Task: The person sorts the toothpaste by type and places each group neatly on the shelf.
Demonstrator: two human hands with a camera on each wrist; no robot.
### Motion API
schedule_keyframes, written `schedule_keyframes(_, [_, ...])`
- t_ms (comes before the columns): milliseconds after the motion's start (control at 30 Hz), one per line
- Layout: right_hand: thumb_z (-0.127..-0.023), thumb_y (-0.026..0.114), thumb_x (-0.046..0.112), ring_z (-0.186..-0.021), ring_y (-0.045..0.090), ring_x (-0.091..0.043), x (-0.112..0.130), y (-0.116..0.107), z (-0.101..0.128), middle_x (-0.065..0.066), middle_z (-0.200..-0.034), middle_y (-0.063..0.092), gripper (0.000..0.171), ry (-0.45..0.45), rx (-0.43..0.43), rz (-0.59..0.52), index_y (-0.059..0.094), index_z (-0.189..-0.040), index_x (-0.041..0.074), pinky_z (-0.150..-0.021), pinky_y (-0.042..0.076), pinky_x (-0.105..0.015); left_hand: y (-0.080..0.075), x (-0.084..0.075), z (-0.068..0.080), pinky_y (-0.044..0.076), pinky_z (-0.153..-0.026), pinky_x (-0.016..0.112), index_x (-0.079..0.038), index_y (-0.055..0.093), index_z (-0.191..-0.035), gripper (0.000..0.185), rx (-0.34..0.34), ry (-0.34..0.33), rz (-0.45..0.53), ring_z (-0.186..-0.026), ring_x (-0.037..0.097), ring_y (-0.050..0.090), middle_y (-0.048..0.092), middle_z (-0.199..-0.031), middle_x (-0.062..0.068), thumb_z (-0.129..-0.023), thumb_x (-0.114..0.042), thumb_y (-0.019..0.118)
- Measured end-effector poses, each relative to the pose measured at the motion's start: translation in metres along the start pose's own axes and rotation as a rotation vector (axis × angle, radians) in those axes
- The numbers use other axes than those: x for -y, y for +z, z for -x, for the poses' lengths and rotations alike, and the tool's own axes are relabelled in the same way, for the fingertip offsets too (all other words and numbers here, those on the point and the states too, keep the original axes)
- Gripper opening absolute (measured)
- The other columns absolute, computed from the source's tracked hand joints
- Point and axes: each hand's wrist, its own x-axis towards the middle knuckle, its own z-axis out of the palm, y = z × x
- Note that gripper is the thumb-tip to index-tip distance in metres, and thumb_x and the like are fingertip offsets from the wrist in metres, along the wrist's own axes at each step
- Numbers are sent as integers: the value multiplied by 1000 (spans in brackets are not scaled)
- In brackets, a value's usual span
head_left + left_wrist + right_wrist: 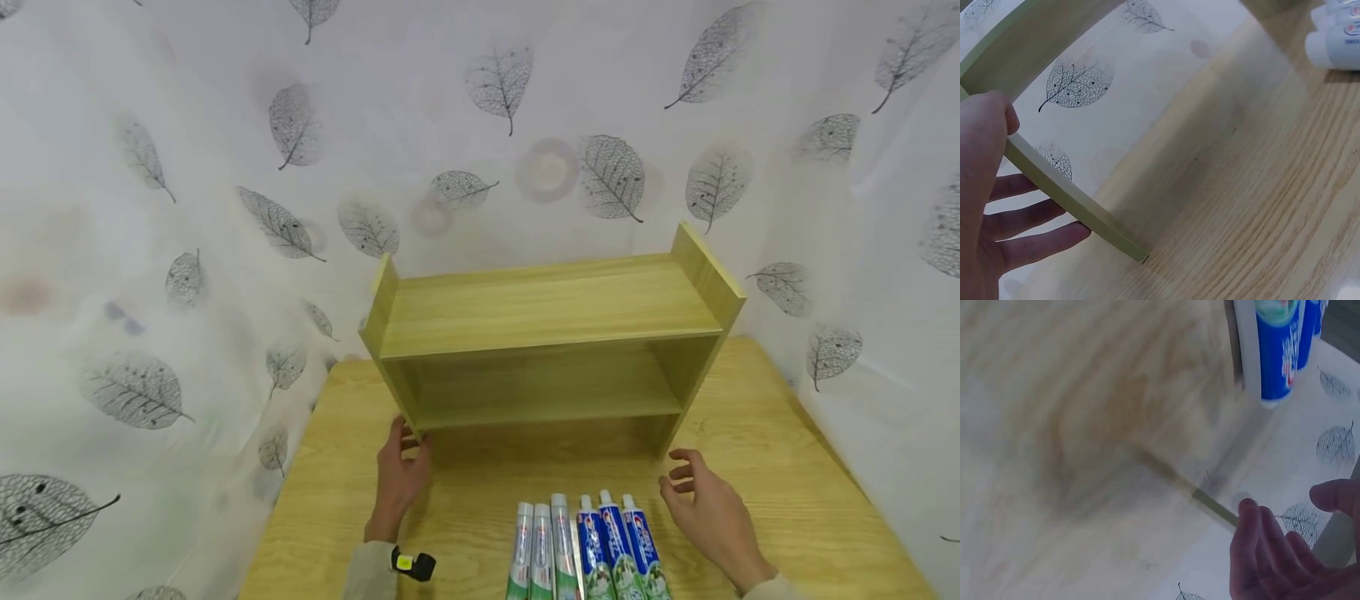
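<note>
We see a small wooden shelf unit [551, 333] standing toward the back edge of the tabletop [787, 500], w/ two boards and open front facing us. The left hand [400, 475] grips the bottom of the unit's left side panel: thumb on the front edge, fingers behind it, as the left wrist view shows [988, 187]. The right hand [708, 512] hovers just short of the right side panel's foot, fingers loosely spread and holding nothing; the right wrist view is blurred, so we can't be sure it isn't grazing the panel. Six toothpaste tubes [581, 550] lie side by side at the front edge, caps toward the shelf: three green-and-white on the left, three blue on the right, approx. midway between the hands.

Risks as we judge them: w/ only one side gripped, a pull or shove could twist the unit and skew it on the tabletop, or tip it fwd onto the tubes. The right hand sits close to the blue tubes, so a careless sweep could scatter the row.
</note>
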Motion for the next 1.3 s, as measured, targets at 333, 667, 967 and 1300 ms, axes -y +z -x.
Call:
schedule_keyframes(333, [-103, 73, 26, -89, 74, -21, -6, 17, 18, -9, -110, 77, 47, 92, 154, 4, 59, -142, 2, -68, 61, -41, 5, 1, -2, 68, -83, 46, -17, 49, -158, 48, 1, 35, 12, -118, 42, 73, 67, -135, 25, -112, -20, 63])
schedule_keyframes(667, [-101, 77, 34, -83, 59, -9, -9, 40, 41, -1, -111, 65, 31, 114, 159, 47, 65, -120, 12, -66, 50, -27, 6, 2, 0, 68, -80, 43, -14, 49, -157, 48, -12, 48, 17, -116, 43, 73, 67, -133, 25, -111, -16, 63])
schedule_keyframes(967, [-94, 84, 37, -81, 56, -8, -9, 46, 54, 3, -104, 65, 36, 163, 209, 16, 65, -114, 16, -66, 46, -27, 5, 3, 1, 68, -82, 41, -16, 48, -159, 49, -11, 49, 18, -118, 43, 73, 67, -134, 24, -112, -18, 62])
schedule_keyframes(1300, [-86, 91, 39, -74, 53, -1, -11, 52, 62, 9, -91, 64, 49, 145, 216, -40, 64, -117, 14, -64, 46, -23, 4, 2, 2, 68, -85, 45, -17, 48, -159, 50, -8, 33, 16, -119, 43, 72, 67, -136, 24, -111, -17, 63])
